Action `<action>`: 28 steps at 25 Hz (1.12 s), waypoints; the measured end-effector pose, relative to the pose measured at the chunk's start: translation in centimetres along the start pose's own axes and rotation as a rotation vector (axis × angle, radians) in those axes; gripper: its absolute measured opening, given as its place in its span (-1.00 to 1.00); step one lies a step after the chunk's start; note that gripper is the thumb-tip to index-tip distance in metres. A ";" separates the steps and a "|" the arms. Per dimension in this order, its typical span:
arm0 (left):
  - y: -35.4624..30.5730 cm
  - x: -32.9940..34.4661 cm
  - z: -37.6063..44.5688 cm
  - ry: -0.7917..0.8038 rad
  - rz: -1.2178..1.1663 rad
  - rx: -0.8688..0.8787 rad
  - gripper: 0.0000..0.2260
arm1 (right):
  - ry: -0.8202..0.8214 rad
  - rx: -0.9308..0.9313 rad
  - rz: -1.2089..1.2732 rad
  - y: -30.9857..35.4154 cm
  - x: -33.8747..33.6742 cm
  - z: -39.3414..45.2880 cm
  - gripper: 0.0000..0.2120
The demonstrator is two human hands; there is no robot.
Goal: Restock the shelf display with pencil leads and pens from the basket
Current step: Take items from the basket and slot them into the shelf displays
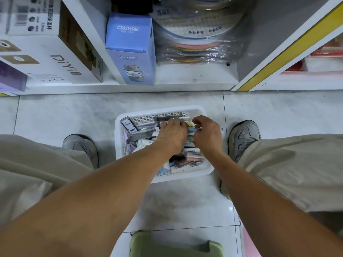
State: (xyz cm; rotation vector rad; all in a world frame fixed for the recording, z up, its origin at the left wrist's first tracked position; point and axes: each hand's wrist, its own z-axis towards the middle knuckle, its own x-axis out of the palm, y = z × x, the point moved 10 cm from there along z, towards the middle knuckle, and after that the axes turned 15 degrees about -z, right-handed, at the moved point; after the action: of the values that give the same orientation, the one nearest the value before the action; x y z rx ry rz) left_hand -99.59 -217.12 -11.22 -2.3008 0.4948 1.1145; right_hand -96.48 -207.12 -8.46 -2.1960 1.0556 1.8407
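A white plastic basket (118,138) sits on the floor between my feet, filled with several small stationery packs, lead cases and pens. My left hand (172,134) reaches into its middle, fingers spread over the items near a dark flat case (169,118) at the far wall. My right hand (207,134) is beside it on the right, fingers curled around small packs (192,129); what exactly it holds is hidden. A clear lead box (141,135) and a white labelled pack (130,126) lie at the basket's left.
The bottom shelf (194,82) ahead holds a blue CRUHRE box (130,51), a white DiYi box (50,58) and a bagged stack of coloured discs (200,43). A yellow-edged shelf upright (289,51) stands at the right. A green stool (176,245) is under me.
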 end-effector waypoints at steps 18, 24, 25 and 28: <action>1.0 1.6 -1.4 -0.066 -0.104 -0.059 -0.25 | 0.269 -0.087 -0.375 2.5 5.2 -3.2 -0.39; 2.3 1.2 -2.4 -0.088 -0.129 0.005 -0.14 | 0.358 -0.030 -0.222 2.4 5.6 -2.5 -0.39; 2.6 1.3 -2.8 -0.068 -0.129 0.029 -0.11 | 0.368 -0.015 -0.155 2.2 5.3 -2.6 -0.39; 3.3 1.7 -3.6 -0.028 -0.100 0.095 -0.11 | 0.383 -0.004 -0.050 1.9 5.1 -3.3 -0.36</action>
State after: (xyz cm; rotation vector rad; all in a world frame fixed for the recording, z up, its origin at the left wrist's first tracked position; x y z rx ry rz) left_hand -98.16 -222.06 -11.72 -2.2001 0.4087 1.0511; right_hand -94.63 -212.39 -11.47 -2.6178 1.0377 1.4344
